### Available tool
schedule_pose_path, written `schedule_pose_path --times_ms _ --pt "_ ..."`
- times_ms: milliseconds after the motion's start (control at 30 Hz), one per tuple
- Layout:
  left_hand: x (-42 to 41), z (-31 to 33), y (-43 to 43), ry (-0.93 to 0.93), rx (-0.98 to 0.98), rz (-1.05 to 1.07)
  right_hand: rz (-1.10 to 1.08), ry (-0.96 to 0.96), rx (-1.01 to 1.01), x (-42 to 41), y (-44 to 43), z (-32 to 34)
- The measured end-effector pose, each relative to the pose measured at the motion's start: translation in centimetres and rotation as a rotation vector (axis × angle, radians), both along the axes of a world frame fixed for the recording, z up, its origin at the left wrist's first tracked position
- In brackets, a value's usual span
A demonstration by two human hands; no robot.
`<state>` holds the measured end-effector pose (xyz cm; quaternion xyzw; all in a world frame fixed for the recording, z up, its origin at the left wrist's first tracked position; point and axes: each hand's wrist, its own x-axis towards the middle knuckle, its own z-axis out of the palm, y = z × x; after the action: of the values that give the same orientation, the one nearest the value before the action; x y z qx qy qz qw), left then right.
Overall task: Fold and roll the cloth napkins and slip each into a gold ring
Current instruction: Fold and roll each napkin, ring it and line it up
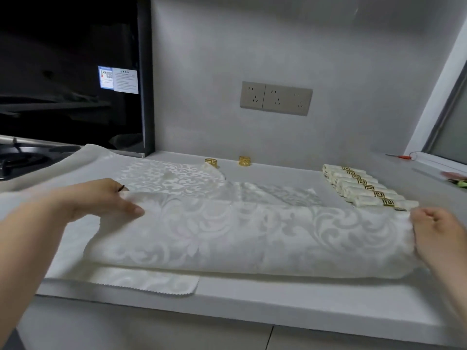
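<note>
**While both hands hold its ends, a white napkin spans the front of the desk**

Behind everything rises a plain grey wall (pixel 252 46). It meets a window frame (pixel 444 109) at the right and a glossy black hood panel (pixel 63 72) at the left. A gas hob (pixel 22 157) sits below that panel at the desk's left end. The pale grey desk (pixel 278 306) runs the full width of the view, and its front edge is square.

Across the front half lies the damask napkin (pixel 240 236), folded over on itself into a long band with the rounded fold towards the front edge. The left hand (pixel 101 200) pinches the upper layer near the band's left end, with the thumb lying on top of the cloth. The right hand (pixel 439 233) grips the right end, its fingers curled around the bunched edge. The hands are well apart, one at each end.

Under the band, more flat cloth (pixel 151 284) shows a pinked corner near the front edge and reaches back towards the hob.

At the back right, a row of rolled napkins (pixel 366 188) lies side by side, each in a gold band. A socket plate (pixel 276 98) is set in the wall above the desk. One gold ring (pixel 211 162) touches the back corner of the flat cloth. The second gold ring (pixel 244 161) stands just beside it to the right, near the back edge. A small red-handled tool (pixel 401 155) lies on the sill.
</note>
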<state>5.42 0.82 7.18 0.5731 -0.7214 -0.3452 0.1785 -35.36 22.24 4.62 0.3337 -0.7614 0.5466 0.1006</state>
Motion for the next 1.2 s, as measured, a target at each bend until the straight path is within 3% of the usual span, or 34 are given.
schedule_pose_path --times_ms 100,267,467,867,967,1033,1133,1200 --pt "-1.6 -1.7 -1.4 0.038 -0.01 0.078 -0.009 -0.014 0.095 -1.0 -1.6 -0.7" --pt "-3.5 -3.6 -3.6 -0.088 -0.113 0.213 0.006 0.009 0.272 -2.4 -5.4 -1.7" --pt "-3.8 -4.3 -5.9 -0.147 -0.154 0.263 0.053 0.133 0.681 -4.8 -10.3 -3.2" --pt "-4.7 -5.5 -9.2 -0.21 -0.179 0.261 -0.015 0.207 0.825 -6.2 -14.7 -5.0" --pt "-4.8 -5.2 -8.7 -0.316 -0.323 0.249 -0.045 0.232 0.846 -5.7 -14.6 -4.4" --pt "-5.3 -4.5 -7.7 -0.453 -0.482 0.178 -0.126 0.395 0.93 -4.8 -14.0 -3.8" --pt "-7.8 -3.7 -4.2 -0.189 -0.736 -0.089 -0.114 0.601 0.906 -2.0 -13.5 -2.8" --pt "-10.0 -3.8 -1.2 -0.097 -0.788 -0.361 0.082 0.672 0.749 1.4 -13.5 -3.1"
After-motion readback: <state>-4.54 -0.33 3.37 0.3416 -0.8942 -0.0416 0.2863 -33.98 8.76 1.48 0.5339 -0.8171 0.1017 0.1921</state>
